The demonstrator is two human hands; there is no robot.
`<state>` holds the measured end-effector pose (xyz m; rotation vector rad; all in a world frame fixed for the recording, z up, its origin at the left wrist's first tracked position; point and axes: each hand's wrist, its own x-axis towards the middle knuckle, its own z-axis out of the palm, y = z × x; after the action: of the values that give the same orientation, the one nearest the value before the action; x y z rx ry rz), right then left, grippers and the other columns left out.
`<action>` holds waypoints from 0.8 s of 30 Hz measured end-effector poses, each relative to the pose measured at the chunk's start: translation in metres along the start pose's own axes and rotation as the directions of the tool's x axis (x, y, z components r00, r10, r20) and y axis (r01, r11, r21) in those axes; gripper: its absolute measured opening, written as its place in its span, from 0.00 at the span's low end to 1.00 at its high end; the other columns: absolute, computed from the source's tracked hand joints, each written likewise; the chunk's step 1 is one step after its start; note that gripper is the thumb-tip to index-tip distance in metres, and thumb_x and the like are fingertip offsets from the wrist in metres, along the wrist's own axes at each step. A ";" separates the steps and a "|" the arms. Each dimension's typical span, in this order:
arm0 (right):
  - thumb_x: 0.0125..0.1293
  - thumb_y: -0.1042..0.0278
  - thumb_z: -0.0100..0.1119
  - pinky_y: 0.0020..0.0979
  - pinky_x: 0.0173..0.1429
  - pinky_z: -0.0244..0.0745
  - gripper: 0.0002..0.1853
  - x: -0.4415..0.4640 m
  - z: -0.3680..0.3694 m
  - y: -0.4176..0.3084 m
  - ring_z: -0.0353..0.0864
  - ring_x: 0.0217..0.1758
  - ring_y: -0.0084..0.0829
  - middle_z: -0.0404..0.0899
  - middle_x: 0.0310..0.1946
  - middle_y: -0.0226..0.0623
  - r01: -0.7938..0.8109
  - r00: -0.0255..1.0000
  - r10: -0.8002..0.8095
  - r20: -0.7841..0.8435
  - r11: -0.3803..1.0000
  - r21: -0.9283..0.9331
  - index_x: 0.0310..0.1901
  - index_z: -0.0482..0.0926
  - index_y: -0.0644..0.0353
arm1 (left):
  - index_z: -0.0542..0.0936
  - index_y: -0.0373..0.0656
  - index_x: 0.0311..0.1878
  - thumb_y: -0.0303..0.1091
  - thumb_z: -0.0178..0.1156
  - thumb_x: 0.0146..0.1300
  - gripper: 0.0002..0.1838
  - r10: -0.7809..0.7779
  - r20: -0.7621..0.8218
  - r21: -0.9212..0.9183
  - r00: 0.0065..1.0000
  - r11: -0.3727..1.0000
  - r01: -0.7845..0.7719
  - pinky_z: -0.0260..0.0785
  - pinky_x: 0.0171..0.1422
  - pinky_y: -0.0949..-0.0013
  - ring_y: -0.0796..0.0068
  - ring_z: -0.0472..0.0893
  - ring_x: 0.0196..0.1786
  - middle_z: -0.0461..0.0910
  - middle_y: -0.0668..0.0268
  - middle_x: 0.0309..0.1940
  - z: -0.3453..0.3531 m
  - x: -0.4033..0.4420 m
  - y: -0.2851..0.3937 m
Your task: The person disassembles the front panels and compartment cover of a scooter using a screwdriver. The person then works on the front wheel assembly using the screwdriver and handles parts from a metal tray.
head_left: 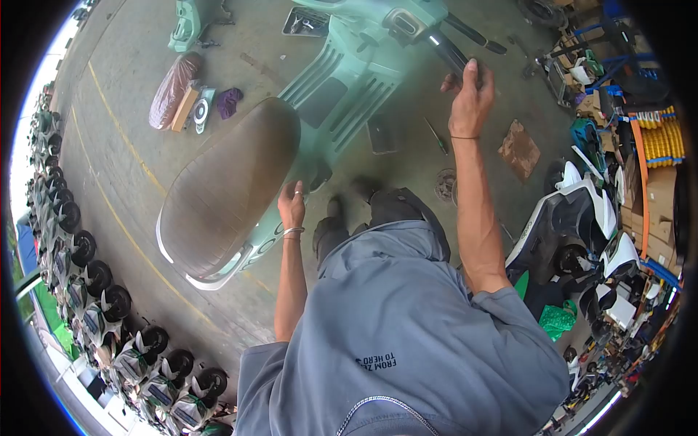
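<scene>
A mint-green scooter (pixel 342 120) with a long brown seat (pixel 233 174) stands on the floor before me. My right hand (pixel 472 102) is at the end of the black handlebar grip (pixel 447 52), its fingers closed round the tip. Low beside the seat's near edge, my left hand (pixel 291 207) has its fingers extended, slightly apart, close to the scooter's side panel; contact is unclear. It wears a ring and a bracelet.
Below the handlebar lie a screwdriver (pixel 437 136) and brown cardboard (pixel 519 150). A plastic-wrapped part (pixel 174 91) and purple cloth (pixel 229 103) lie beyond the seat. White scooter bodywork (pixel 574 200) stands at right; wheeled units (pixel 98 277) line the left.
</scene>
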<state>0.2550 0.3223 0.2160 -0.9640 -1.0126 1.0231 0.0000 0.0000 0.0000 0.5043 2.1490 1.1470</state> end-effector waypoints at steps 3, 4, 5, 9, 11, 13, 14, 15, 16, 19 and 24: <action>0.76 0.63 0.56 0.29 0.26 0.76 0.17 0.027 -0.004 -0.012 0.81 0.26 0.30 0.82 0.41 0.44 -0.022 0.998 0.025 0.052 0.998 -0.055 0.56 0.72 0.68 | 0.81 0.33 0.55 0.42 0.63 0.71 0.21 0.093 0.129 0.081 0.987 0.991 -0.104 0.76 0.48 0.69 0.73 0.84 0.41 0.87 0.59 0.40 -0.001 0.015 0.016; 0.75 0.63 0.57 0.29 0.28 0.75 0.16 0.045 -0.003 -0.017 0.80 0.27 0.30 0.81 0.39 0.41 -0.015 0.996 0.022 0.088 0.997 -0.082 0.53 0.73 0.68 | 0.81 0.33 0.55 0.42 0.63 0.71 0.21 0.145 0.160 0.088 0.976 0.983 -0.161 0.76 0.48 0.69 0.73 0.84 0.41 0.87 0.59 0.40 0.007 0.026 0.018; 0.75 0.63 0.58 0.29 0.31 0.74 0.15 0.055 -0.002 -0.017 0.79 0.28 0.30 0.80 0.38 0.39 -0.024 0.994 0.033 0.105 0.996 -0.087 0.51 0.75 0.69 | 0.81 0.33 0.55 0.42 0.63 0.71 0.20 0.201 0.192 0.124 0.961 0.966 -0.227 0.75 0.48 0.69 0.74 0.84 0.41 0.87 0.60 0.39 0.002 0.040 0.021; 0.72 0.47 0.61 0.31 0.30 0.78 0.20 0.097 -0.002 -0.014 0.82 0.25 0.29 0.80 0.31 0.33 -0.034 0.997 0.051 0.062 0.966 -0.255 0.52 0.82 0.55 | 0.82 0.35 0.55 0.44 0.61 0.68 0.21 0.113 0.322 0.192 0.940 0.964 -0.182 0.72 0.60 0.60 0.52 0.84 0.54 0.85 0.49 0.49 0.008 0.046 0.028; 0.72 0.48 0.61 0.31 0.32 0.77 0.20 0.084 0.002 -0.035 0.82 0.27 0.28 0.80 0.30 0.34 -0.018 0.996 0.046 0.076 0.944 -0.330 0.50 0.82 0.59 | 0.82 0.36 0.54 0.43 0.61 0.68 0.21 0.070 0.374 0.194 0.925 0.969 -0.152 0.72 0.60 0.60 0.53 0.84 0.54 0.86 0.50 0.48 0.023 0.043 0.032; 0.71 0.49 0.62 0.32 0.34 0.76 0.21 0.088 -0.008 -0.030 0.82 0.28 0.28 0.79 0.29 0.34 0.167 0.981 -0.100 0.166 0.873 -0.458 0.50 0.81 0.62 | 0.82 0.37 0.55 0.45 0.62 0.67 0.22 0.059 0.419 0.256 0.906 0.950 -0.180 0.73 0.59 0.59 0.53 0.85 0.53 0.86 0.50 0.48 0.043 0.042 0.033; 0.72 0.49 0.61 0.32 0.35 0.76 0.22 0.090 -0.011 -0.025 0.83 0.29 0.28 0.80 0.29 0.35 0.205 0.969 -0.134 0.207 0.904 -0.376 0.50 0.81 0.62 | 0.82 0.37 0.55 0.45 0.62 0.67 0.22 0.064 0.432 0.265 0.899 0.945 -0.195 0.73 0.59 0.59 0.53 0.85 0.53 0.86 0.50 0.48 0.056 0.040 0.035; 0.73 0.49 0.60 0.32 0.37 0.76 0.22 0.090 -0.015 -0.018 0.84 0.30 0.28 0.80 0.29 0.36 0.237 0.955 -0.168 0.246 0.928 -0.288 0.50 0.81 0.63 | 0.82 0.37 0.55 0.46 0.62 0.67 0.22 0.027 0.463 0.314 0.886 0.930 -0.192 0.74 0.58 0.59 0.52 0.85 0.52 0.86 0.49 0.47 0.068 0.032 0.045; 0.68 0.50 0.66 0.32 0.42 0.78 0.23 0.090 -0.020 -0.028 0.85 0.36 0.31 0.82 0.33 0.38 0.110 0.963 -0.015 0.268 0.933 -0.344 0.52 0.80 0.62 | 0.82 0.37 0.55 0.47 0.62 0.67 0.23 -0.014 0.489 0.367 0.872 0.910 -0.191 0.74 0.57 0.58 0.51 0.86 0.51 0.86 0.49 0.46 0.077 0.029 0.047; 0.69 0.43 0.63 0.37 0.49 0.81 0.30 0.075 -0.042 -0.019 0.86 0.43 0.37 0.84 0.49 0.44 0.218 0.944 -0.091 0.316 0.894 -0.392 0.61 0.77 0.60 | 0.82 0.35 0.55 0.48 0.62 0.66 0.25 0.053 0.539 0.432 0.840 0.839 -0.330 0.75 0.55 0.58 0.50 0.86 0.49 0.86 0.48 0.45 0.105 0.027 0.050; 0.66 0.43 0.64 0.42 0.60 0.77 0.35 0.015 -0.145 0.138 0.83 0.55 0.46 0.83 0.53 0.51 -0.270 0.936 0.349 0.046 0.795 -0.544 0.66 0.72 0.60 | 0.83 0.35 0.54 0.44 0.63 0.68 0.21 0.011 0.497 0.532 0.868 0.786 -0.315 0.77 0.52 0.62 0.60 0.87 0.46 0.87 0.52 0.43 0.132 0.021 0.075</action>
<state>0.3688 0.3473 0.0529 -1.5745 -1.3263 1.1160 0.0794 0.1314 0.0006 1.1552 2.0069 0.3150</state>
